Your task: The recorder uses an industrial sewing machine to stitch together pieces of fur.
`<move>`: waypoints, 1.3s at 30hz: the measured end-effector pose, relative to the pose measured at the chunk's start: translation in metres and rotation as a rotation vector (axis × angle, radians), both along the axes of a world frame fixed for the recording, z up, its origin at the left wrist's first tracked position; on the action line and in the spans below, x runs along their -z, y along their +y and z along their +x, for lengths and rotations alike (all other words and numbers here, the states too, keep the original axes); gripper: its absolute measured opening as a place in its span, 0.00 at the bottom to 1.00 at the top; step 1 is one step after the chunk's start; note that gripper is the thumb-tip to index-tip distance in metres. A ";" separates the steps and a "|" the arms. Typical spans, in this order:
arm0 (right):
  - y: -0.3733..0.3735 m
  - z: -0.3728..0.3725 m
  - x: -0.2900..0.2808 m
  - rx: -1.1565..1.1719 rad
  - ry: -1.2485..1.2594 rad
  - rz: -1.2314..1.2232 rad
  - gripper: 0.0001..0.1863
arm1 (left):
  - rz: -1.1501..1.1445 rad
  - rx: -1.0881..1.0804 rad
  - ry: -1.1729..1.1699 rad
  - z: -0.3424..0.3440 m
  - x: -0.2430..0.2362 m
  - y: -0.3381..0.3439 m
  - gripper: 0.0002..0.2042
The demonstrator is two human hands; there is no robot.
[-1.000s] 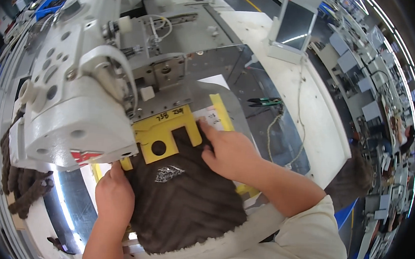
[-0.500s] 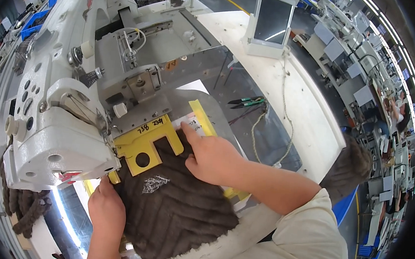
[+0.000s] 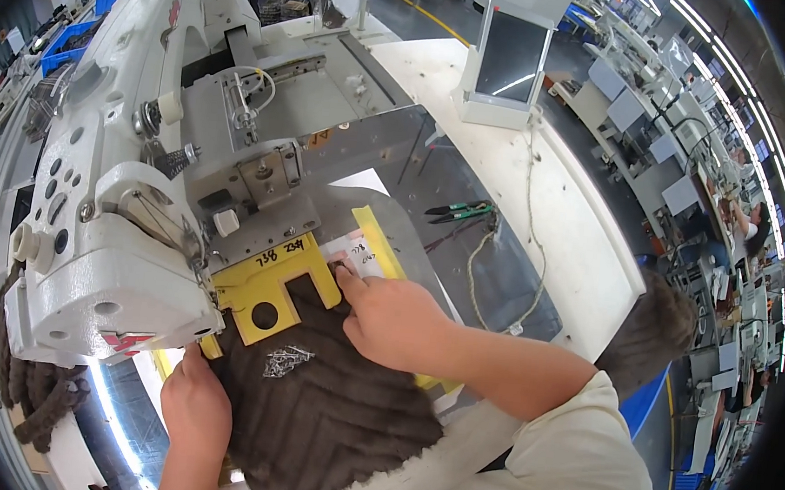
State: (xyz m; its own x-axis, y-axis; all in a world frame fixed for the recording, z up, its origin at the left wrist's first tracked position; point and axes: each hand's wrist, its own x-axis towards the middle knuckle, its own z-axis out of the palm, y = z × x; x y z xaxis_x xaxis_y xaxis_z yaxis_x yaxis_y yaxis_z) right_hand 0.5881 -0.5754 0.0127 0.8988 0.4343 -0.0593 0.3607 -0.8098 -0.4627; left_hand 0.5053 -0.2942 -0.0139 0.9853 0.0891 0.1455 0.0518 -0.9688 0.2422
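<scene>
The cloth (image 3: pixel 331 417) lay on the near side of the plate (image 3: pixel 264 271), extending beneath it. The right hand (image 3: pixel 399 325), index extended, touched the cloth's edge right of the plate; any pinch could not be confirmed. The left hand (image 3: pixel 196 405) sat near-left of the plate, grip hidden. Uneven finger pressure could have skewed the cloth; the machine (image 3: pixel 119 277), left of the plate, could have caught close fingertips.

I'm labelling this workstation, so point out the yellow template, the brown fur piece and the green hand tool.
Yellow template (image 3: pixel 264 287): head view, between top edge and round hole.
Brown fur piece (image 3: pixel 331 415): head view, middle of ridged pile.
Green hand tool (image 3: pixel 463 212): head view, its green part.
</scene>
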 end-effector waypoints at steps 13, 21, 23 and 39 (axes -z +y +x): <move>-0.003 0.009 0.008 -0.002 -0.058 -0.006 0.29 | 0.004 0.046 -0.023 0.003 -0.005 -0.003 0.13; 0.003 0.007 0.000 0.036 -0.107 -0.022 0.27 | 0.036 0.090 -0.087 -0.002 0.001 0.004 0.15; 0.004 0.006 -0.002 0.034 -0.089 -0.027 0.27 | 0.056 0.075 -0.064 -0.003 0.003 0.006 0.15; -0.002 0.009 -0.004 -0.026 -0.069 -0.022 0.27 | 0.133 0.088 0.055 0.000 0.001 0.006 0.18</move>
State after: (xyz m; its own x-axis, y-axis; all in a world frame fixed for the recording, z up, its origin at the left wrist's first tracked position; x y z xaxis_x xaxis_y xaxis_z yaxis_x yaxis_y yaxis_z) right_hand 0.5972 -0.5771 0.0168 0.8894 0.4570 -0.0073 0.4125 -0.8094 -0.4181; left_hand 0.5050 -0.2886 -0.0146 0.9953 -0.0146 0.0957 -0.0252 -0.9935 0.1109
